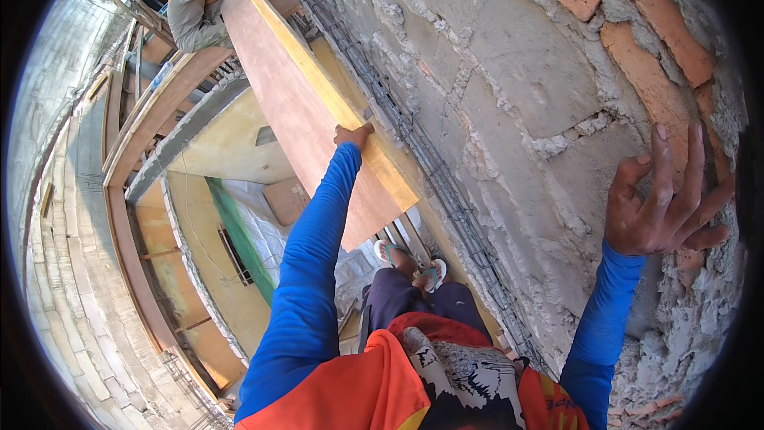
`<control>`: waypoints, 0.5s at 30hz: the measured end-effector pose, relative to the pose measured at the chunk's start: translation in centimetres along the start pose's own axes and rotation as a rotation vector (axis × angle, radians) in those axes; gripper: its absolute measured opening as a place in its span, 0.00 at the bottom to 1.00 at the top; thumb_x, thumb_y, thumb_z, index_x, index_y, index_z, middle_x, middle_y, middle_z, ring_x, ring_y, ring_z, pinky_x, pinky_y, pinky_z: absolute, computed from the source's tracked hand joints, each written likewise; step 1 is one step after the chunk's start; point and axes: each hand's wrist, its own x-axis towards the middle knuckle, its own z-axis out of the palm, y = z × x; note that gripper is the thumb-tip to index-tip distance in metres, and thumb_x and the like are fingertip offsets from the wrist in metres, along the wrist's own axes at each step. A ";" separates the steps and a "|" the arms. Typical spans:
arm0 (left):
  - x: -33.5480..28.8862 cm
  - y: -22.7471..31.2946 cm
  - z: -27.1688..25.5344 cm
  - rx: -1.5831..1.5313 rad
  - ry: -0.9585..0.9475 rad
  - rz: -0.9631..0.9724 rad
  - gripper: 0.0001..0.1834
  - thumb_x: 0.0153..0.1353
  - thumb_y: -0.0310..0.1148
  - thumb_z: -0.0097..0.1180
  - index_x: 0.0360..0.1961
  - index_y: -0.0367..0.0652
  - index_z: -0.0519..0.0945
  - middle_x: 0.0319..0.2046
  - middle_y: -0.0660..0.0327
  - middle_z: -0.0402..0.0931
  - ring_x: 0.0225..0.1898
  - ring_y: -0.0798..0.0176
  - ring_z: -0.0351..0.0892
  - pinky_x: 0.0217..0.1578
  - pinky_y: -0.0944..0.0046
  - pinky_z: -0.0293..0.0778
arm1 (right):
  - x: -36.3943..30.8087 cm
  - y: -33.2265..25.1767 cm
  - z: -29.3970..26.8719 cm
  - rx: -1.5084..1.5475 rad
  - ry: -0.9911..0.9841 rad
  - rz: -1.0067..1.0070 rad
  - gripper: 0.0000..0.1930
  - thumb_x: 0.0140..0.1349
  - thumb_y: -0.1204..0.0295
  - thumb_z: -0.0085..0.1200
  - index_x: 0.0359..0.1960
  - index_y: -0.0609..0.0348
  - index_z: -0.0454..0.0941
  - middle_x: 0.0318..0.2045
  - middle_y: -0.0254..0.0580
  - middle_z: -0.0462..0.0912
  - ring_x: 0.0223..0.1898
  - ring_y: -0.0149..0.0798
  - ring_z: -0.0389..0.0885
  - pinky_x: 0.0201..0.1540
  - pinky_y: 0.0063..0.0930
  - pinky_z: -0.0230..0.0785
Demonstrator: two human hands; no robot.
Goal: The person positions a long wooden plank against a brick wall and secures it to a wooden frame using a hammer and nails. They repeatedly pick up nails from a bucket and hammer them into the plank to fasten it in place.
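Note:
My left hand (353, 136) grips the top edge of a long plywood panel (278, 91), its fingers closed over the yellow timber batten (390, 179) that runs along that edge. The panel stretches away from me toward the upper left, tilted, its reddish face showing. Off to the right, my right hand (667, 205) is raised with its fingers spread, next to the rough brick wall (645, 84). Nothing shows in that hand; whether its fingertips touch the bricks I cannot tell. At the panel's far end another person (191, 12) has a hand on it.
A steel rebar cage (426, 155) runs along the foot of the mortar-smeared wall. Below on the left lies a deep opening with yellowish walls (239, 139) and plywood formwork (119, 231) around it. My sandalled feet (410, 267) stand on narrow bars. Roof tiles (76, 310) slope away at far left.

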 end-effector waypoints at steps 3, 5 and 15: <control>-3.2 0.9 -1.3 -0.376 -0.160 0.134 0.40 0.45 0.40 0.70 0.56 0.30 0.66 0.45 0.45 0.77 0.47 0.47 0.81 0.49 0.53 0.80 | 0.2 0.5 -0.2 0.039 0.022 -0.028 0.23 0.49 0.69 0.60 0.49 0.25 0.81 0.59 0.22 0.79 0.73 0.52 0.57 0.75 0.43 0.11; -7.4 1.9 -4.4 -0.533 -0.229 0.073 0.31 0.50 0.35 0.65 0.53 0.32 0.69 0.43 0.51 0.76 0.43 0.53 0.80 0.45 0.54 0.79 | -0.3 0.0 0.4 0.088 0.025 -0.027 0.24 0.48 0.71 0.60 0.49 0.25 0.81 0.60 0.22 0.78 0.73 0.51 0.56 0.75 0.43 0.10; -17.8 -2.7 -2.5 -0.694 -0.391 0.073 0.31 0.53 0.38 0.72 0.54 0.34 0.73 0.43 0.56 0.80 0.41 0.59 0.81 0.44 0.58 0.78 | 0.0 -0.3 -0.6 0.160 0.020 0.015 0.26 0.48 0.74 0.61 0.50 0.28 0.83 0.58 0.19 0.79 0.74 0.48 0.56 0.75 0.41 0.12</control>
